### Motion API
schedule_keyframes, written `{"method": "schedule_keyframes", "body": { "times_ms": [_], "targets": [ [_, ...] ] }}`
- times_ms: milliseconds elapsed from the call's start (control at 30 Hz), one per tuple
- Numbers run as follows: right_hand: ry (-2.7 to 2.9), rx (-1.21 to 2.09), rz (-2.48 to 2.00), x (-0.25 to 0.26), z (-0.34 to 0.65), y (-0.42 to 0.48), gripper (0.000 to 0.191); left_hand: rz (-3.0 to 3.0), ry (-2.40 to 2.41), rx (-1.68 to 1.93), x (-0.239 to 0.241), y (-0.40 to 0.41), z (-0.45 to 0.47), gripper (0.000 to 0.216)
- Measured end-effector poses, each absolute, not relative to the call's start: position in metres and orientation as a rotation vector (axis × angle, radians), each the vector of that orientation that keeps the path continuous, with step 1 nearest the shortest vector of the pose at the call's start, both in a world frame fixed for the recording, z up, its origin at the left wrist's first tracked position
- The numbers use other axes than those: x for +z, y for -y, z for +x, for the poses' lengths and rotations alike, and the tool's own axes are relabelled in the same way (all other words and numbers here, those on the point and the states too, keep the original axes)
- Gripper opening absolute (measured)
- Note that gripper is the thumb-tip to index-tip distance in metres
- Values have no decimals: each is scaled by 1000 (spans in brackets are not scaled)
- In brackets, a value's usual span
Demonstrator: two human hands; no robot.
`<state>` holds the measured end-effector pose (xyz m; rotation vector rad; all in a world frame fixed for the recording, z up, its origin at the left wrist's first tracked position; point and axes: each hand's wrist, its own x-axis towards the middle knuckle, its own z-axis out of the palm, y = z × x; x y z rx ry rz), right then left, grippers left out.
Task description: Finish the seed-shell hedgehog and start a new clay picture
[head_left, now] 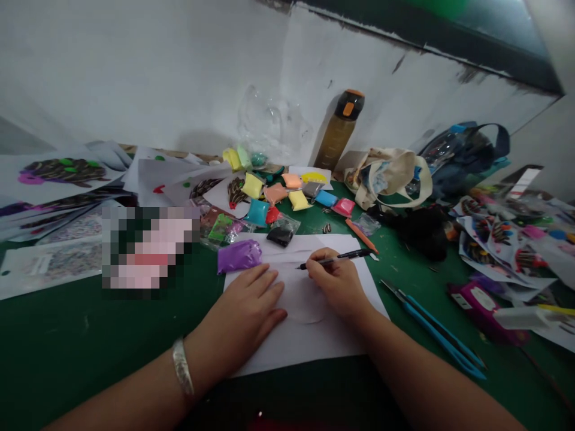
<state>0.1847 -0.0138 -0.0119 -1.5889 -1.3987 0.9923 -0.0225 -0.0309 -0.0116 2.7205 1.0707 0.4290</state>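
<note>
A sheet of white paper (pixel 309 350) lies on the green table in front of me, with a faint curved line on it. My left hand (pixel 249 302) rests flat on its left part, fingers stretched out, a silver bracelet at the wrist. In my right hand (pixel 336 284) a black pen (pixel 348 255) is pinched, its tip pointing left at the upper middle of the sheet. A purple clay packet (pixel 239 256) sits at the sheet's upper left edge, just beyond my left fingertips. Above the sheet lies a small packet of black clay (pixel 281 235).
Several coloured clay packets (pixel 258 212) spread behind the paper. Blue-handled tweezers (pixel 442 332) lie to the right, near a magenta box (pixel 483 308). A bottle (pixel 339 131) and a cloth bag (pixel 390 176) stand by the wall. Decorated paper sheets (pixel 67 173) pile up at left.
</note>
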Motion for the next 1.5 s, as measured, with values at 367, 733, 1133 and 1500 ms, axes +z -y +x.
{"method": "schedule_keyframes", "body": {
  "times_ms": [367,733,1133,1500],
  "targets": [
    [1233,1052,-1517,-19,191,8,12,2680,-1207,300,-14,20,-34,47],
    [1053,1078,-1286,-13,184,18,12,2726,-1243,207,-19,22,-32,55],
    [1292,1066,-1478,-15,179,18,11,2637,-1212,159,-12,20,-36,66],
    [1688,959,-1306,-18,177,23,7,2580,-1270,85,-7,19,-37,72]
  ]
}}
